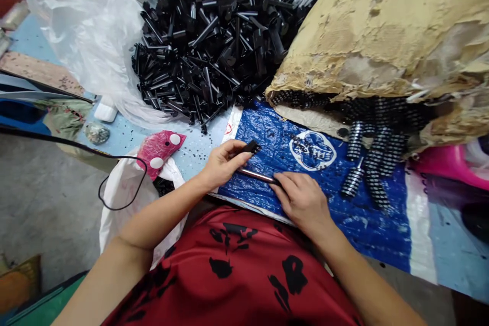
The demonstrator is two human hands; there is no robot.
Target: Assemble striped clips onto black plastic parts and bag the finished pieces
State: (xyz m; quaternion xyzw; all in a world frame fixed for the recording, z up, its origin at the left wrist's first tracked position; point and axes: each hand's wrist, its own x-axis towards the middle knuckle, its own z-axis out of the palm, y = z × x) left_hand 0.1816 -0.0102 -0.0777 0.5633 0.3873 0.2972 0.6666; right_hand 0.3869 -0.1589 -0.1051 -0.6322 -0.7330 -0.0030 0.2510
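Observation:
My left hand (225, 164) is closed on a small black plastic piece (251, 147), which sticks out past my thumb and forefinger. A thin dark metal rod (257, 176) runs between my two hands, its left end close under my left fingers. At its right end, my right hand (301, 197) pinches the rod over the front part of the blue sheet (336, 214). A big heap of black plastic parts (214, 46) lies behind my hands. To the right, bundles of black-and-silver ringed pieces (376, 163) spill out onto the sheet.
A worn yellowish sack (382, 35) opens at the right, beside a pink container (446, 165). Clear plastic (95, 35) surrounds the heap's left side. A pink packet (160, 150), a white bag (122, 214) and a looped black cord (143, 183) are at the left, near the table edge.

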